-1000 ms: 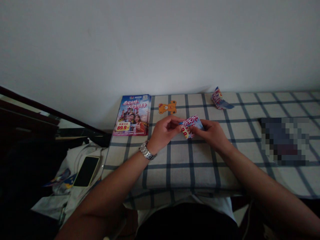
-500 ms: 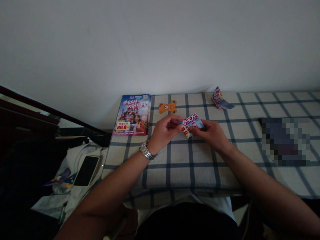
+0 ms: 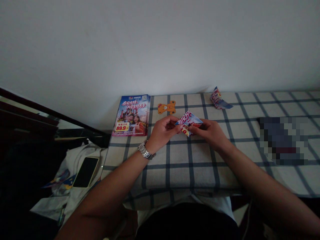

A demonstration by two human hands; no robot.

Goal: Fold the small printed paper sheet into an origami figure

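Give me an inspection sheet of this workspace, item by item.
Surface: white cloth with blue check lines
Work piece: folded pink-and-blue printed paper, pinched between both hands
Clutter: glossy blue brochure, orange bear-shaped cutout, crumpled printed paper scrap, pixelated object, black smartphone beside the cloth
Hands: left hand with silver wristwatch; right hand
Cables: thin white cord, lower right
Surroundings: plain white wall, dark wooden edge at left

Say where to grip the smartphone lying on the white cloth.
Probably best to pinch the smartphone by its two long edges, coming straight down from above. It lies screen-up at a slant, so both long edges are exposed and the fingers stay off the glass. The white cloth looks soft enough to let fingertips get under. Coming from above also avoids the left forearm beside it.
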